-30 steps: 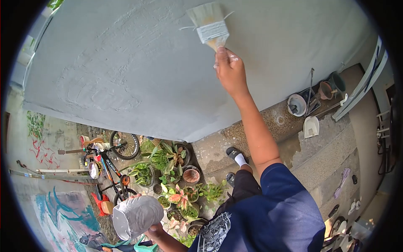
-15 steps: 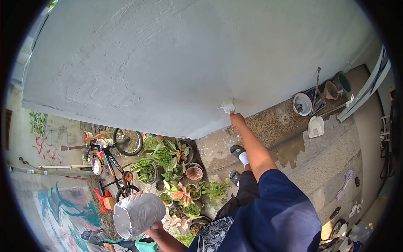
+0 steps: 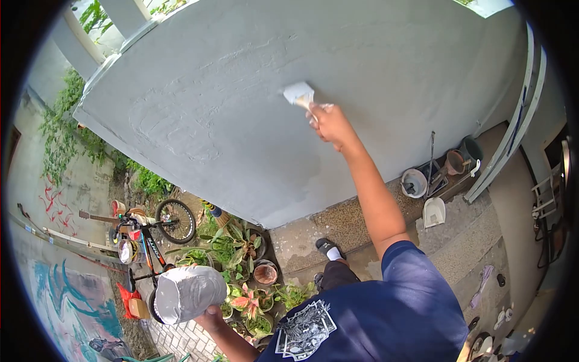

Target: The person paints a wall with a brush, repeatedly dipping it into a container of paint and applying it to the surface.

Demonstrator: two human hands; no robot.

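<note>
A paintbrush (image 3: 299,93) with whitish bristles and a pale handle lies against the grey wall (image 3: 247,151), or very near it; motion blurs its tip. My right hand (image 3: 332,125) is closed round the handle, with the arm stretched out in front of me. Low on the left, my left hand (image 3: 211,317) grips a paint-smeared whitish container (image 3: 192,292) from beneath and behind. The container is tilted, and I cannot see what is inside. Raised swirls and streaks mark the wall left of the brush, and darker patches show lower down.
Potted plants (image 3: 250,300) crowd the ground below the wall, beside a bicycle (image 3: 158,246). To the right stand a white bucket (image 3: 414,183), a dustpan (image 3: 433,212) and several pots. A step (image 3: 350,223) runs along the wall's foot.
My right hand has carried the brush from the wall's lower edge up and leftward across its face. The view has tilted upward, showing more of the wall's top. The container stays in my left hand.
</note>
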